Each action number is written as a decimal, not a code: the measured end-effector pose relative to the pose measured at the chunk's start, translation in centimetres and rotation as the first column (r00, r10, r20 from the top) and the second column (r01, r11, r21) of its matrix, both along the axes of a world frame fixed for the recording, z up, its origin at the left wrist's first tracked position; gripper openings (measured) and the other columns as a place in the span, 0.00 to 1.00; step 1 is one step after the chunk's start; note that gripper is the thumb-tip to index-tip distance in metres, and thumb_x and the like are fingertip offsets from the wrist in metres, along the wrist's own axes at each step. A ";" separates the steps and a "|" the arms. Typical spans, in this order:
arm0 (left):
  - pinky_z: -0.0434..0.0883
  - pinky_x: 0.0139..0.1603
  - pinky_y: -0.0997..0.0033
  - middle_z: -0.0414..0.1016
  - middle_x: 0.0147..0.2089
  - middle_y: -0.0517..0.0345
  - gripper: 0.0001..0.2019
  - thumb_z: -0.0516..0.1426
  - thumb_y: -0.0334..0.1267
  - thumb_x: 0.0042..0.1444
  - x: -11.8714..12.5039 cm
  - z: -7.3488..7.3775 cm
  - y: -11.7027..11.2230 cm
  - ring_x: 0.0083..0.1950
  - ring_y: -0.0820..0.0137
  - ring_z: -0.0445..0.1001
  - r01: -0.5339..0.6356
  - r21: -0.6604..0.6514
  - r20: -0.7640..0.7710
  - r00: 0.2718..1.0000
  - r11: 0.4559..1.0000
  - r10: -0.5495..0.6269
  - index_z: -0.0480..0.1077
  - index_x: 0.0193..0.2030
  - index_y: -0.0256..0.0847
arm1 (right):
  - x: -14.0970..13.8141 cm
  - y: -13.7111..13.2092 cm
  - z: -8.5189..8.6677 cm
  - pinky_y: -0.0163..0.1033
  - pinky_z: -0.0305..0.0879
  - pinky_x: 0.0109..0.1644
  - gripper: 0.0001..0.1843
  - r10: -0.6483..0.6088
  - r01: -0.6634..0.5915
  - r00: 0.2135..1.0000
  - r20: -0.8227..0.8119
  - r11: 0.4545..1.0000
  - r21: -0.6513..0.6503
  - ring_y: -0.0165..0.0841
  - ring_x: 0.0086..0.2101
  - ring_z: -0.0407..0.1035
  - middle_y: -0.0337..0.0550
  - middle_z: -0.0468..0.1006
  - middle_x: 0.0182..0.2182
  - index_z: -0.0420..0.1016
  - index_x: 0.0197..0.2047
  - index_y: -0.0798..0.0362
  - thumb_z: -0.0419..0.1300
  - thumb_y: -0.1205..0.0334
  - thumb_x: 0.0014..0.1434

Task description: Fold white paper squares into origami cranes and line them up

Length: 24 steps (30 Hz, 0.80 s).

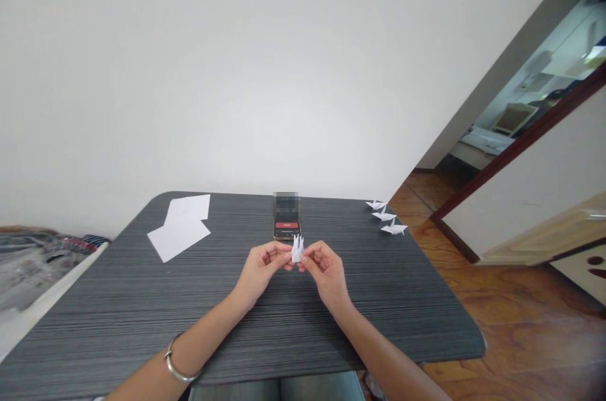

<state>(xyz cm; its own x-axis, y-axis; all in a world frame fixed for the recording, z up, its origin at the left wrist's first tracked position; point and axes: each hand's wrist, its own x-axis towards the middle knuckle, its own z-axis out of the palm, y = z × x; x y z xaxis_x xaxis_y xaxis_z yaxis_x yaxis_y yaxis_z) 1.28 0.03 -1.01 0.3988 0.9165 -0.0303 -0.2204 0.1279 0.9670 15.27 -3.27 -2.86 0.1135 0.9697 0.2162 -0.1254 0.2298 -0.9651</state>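
My left hand [262, 267] and my right hand [323, 268] meet over the middle of the dark striped table [142, 319]. Both pinch a small white folded paper figure [297, 249] with pointed tips standing upward. The fingers of each hand are closed on its lower part. A silver bangle [177, 368] circles my left forearm. Just behind the paper stands a folded phone [286, 224] with a red bar on its screen.
Two white paper sheets [182, 227] lie at the table's far left. Three finished paper cranes [386, 216] sit in a row at the far right edge. A white wall rises behind; wooden floor and an open doorway lie to the right.
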 end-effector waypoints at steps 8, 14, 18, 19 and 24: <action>0.70 0.32 0.73 0.77 0.25 0.57 0.10 0.63 0.36 0.41 0.0 0.1 0.0 0.26 0.73 0.73 -0.031 -0.013 0.003 1.000 0.999 0.031 0.73 0.30 0.33 | -0.1 -0.3 0.5 0.37 0.67 0.33 0.03 -0.003 0.001 0.997 0.071 1.000 0.025 0.31 0.28 0.69 0.39 0.73 0.26 0.70 0.30 0.53 0.59 0.63 0.51; 0.71 0.34 0.71 0.78 0.27 0.56 0.09 0.63 0.34 0.39 0.0 -0.3 0.1 0.28 0.71 0.74 -0.044 -0.029 -0.003 0.999 0.999 0.044 0.75 0.30 0.33 | -0.2 -0.3 0.7 0.36 0.68 0.33 0.07 -0.012 0.009 0.990 0.139 1.000 0.022 0.32 0.29 0.71 0.40 0.75 0.27 0.68 0.31 0.52 0.63 0.64 0.47; 0.71 0.35 0.71 0.78 0.28 0.56 0.08 0.63 0.33 0.40 0.0 -0.4 0.1 0.28 0.71 0.74 -0.048 -0.037 -0.017 0.999 0.998 0.047 0.76 0.31 0.34 | -0.2 -0.3 0.4 0.36 0.68 0.33 0.07 -0.042 0.038 0.987 0.158 0.999 0.028 0.31 0.28 0.71 0.39 0.75 0.27 0.68 0.30 0.53 0.62 0.65 0.47; 0.72 0.35 0.71 0.79 0.29 0.56 0.08 0.63 0.33 0.40 0.0 -0.4 0.0 0.28 0.71 0.75 -0.053 -0.035 -0.021 0.998 0.998 0.052 0.76 0.31 0.34 | -0.2 -0.3 0.4 0.36 0.68 0.33 0.06 -0.047 0.042 0.985 0.163 0.999 0.033 0.31 0.28 0.71 0.39 0.75 0.26 0.67 0.30 0.52 0.62 0.66 0.47; 0.72 0.36 0.71 0.79 0.28 0.56 0.09 0.63 0.33 0.40 0.0 -0.6 0.0 0.29 0.70 0.75 -0.057 0.004 -0.029 0.998 0.998 0.057 0.76 0.32 0.34 | -0.3 -0.3 0.3 0.36 0.69 0.33 0.05 -0.068 0.055 0.974 0.215 0.996 0.064 0.31 0.28 0.71 0.40 0.74 0.28 0.67 0.31 0.53 0.60 0.67 0.49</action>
<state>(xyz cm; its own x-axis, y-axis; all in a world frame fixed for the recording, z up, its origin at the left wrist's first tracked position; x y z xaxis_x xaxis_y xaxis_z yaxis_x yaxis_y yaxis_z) 1.24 0.00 -1.62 0.3449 0.9379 -0.0376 -0.1994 0.1123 0.9735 15.02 -3.57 -2.61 0.1168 0.9477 0.2971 0.1016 0.2862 -0.9528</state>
